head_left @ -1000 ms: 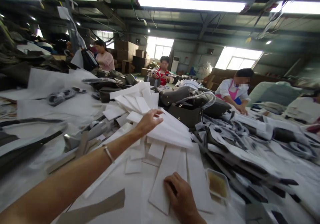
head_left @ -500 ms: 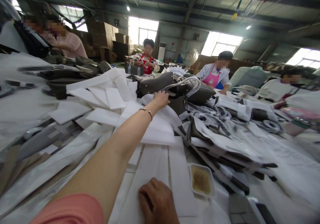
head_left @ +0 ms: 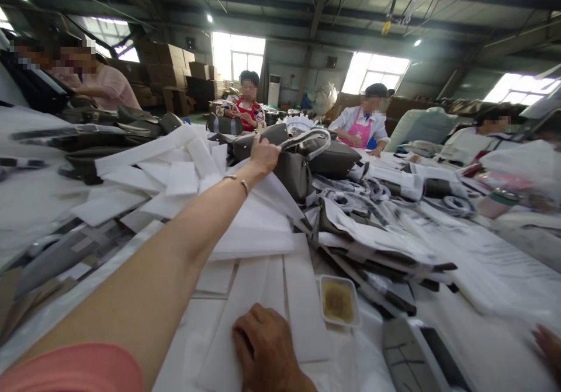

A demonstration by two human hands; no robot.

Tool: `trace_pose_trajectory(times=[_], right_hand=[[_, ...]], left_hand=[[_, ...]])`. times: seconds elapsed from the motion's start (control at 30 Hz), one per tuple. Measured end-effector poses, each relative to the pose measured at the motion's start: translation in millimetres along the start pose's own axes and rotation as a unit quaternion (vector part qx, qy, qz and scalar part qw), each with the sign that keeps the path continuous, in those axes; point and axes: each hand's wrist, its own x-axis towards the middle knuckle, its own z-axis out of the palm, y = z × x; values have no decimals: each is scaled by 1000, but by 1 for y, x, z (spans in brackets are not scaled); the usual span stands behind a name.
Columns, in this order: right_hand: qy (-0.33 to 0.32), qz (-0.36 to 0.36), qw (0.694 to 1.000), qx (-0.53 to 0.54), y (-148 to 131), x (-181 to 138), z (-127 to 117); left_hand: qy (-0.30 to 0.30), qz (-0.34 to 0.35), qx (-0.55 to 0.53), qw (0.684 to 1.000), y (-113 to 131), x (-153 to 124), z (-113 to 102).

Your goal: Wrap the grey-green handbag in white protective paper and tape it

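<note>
My left arm, in a pink sleeve with a bracelet at the wrist, stretches far forward. My left hand (head_left: 265, 157) grips the upper edge of a dark grey-green handbag (head_left: 293, 176) in the pile; its fingertips are partly hidden. Beside it a pale wrapped handle (head_left: 322, 141) arches over the bags. My right hand (head_left: 265, 345) rests low in the middle, fingers curled in, on white foam strips (head_left: 304, 304); I see nothing in it. More white foam sheets (head_left: 258, 237) lie under my left forearm and around the handbag.
A plastic tub (head_left: 339, 301) with brownish contents stands right of my right hand. Wrapped bag parts (head_left: 372, 234) and coiled straps (head_left: 344, 199) lie to the right. Another person's hand (head_left: 547, 345) shows at the right edge. Co-workers, one in a pink apron (head_left: 362, 129), work across the table.
The view has shifted slightly right, so things sit further left. My left hand has changed its hold at the handbag's edge, with one finger now raised. My right hand stays put.
</note>
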Motion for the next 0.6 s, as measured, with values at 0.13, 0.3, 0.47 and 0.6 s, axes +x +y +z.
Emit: trace_pose_trajectory(times=[0.13, 0.3, 0.47, 0.6], right_hand=[[-11, -2, 1000, -23, -2, 2, -3], [-29, -5, 999, -41, -2, 3, -4], [-56, -3, 998, -37, -1, 5, -7], [-80, 28, 996, 9, -2, 4, -16]], left_hand=[[89, -103, -45, 990, -29, 15, -54], [155, -150, -97, 972, -61, 12, -141], [238, -121, -95, 959, -71, -26, -213], [274, -63, -93, 955, -71, -78, -248]])
